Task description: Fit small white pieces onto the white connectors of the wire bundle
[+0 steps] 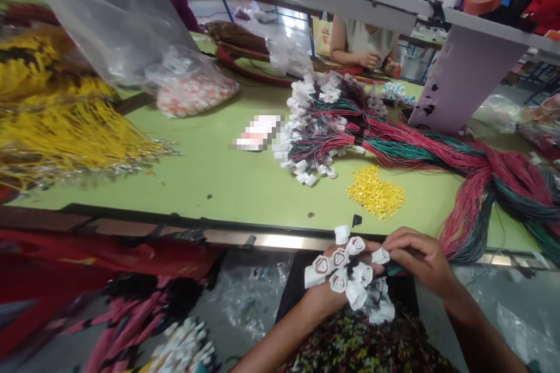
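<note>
- Down front, the left hand is clenched around a fanned bunch of white three-hole connectors, their wire ends gathered in the grip.
- The connectors sit on top of and across the left fingers, with their open faces turned up toward the camera; a few hang below the hand.
- The right hand is right alongside, its fingers curled and closed over the wires just behind one connector, which pokes out at the fingertips.
- A thick run of red and teal wires sweeps across the green table, passing just beside the right hand.
- Further up the table, a heap of connector-ended wire harnesses lies near a pile of small yellow pieces.
- Off left, there's a big sheaf of yellow wires and a clear bag of pinkish-white parts.
- Across the table, a co-worker has both hands together at the table edge.
</note>
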Tool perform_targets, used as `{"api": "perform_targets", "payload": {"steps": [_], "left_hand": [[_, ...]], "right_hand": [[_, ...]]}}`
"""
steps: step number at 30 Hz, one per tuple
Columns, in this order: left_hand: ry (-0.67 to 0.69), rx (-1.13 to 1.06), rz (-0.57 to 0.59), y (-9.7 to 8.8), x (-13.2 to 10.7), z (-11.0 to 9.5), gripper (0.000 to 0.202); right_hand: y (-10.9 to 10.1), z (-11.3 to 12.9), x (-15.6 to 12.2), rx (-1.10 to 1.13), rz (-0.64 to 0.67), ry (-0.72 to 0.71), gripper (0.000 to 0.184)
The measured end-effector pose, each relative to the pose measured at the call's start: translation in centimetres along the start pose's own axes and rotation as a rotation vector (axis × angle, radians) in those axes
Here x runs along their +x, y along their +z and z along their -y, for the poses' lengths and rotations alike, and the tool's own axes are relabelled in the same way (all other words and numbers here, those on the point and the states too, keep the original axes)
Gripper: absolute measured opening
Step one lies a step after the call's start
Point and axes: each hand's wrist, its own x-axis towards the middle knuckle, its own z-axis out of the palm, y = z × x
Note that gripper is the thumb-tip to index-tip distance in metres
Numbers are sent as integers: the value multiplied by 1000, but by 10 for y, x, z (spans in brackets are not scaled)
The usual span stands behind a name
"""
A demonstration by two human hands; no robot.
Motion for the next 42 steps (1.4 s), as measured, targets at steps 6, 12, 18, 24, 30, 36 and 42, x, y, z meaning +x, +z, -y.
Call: {"api": "perform_targets", "payload": {"steps": [6,12,18,24,30,36,42], "left_hand": [[-54,-24,-30,-2,-3,0,35],[-88,-59,-74,-1,-5,8,26],[-69,-27,-47,-4,-4,5,20],[-92,-59,-59,-4,-4,6,22],[-99,-70,-82,-4,-4,7,21],[-127,-83,-70,-3,-3,8,22],[-142,-113,-69,-2,-2,10,25]], "right_hand": [[-12,-27,30,-379,-94,23,10],[-10,-33,40,-565,11,34,14],[-14,-32,31,-511,31,71,13],[-14,-33,33,-479,97,38,19],[-11,-30,36,-585,103,82,11],[-17,-26,33,-479,71,84,13],[-15,-28,31,-467,98,108,12]]}}
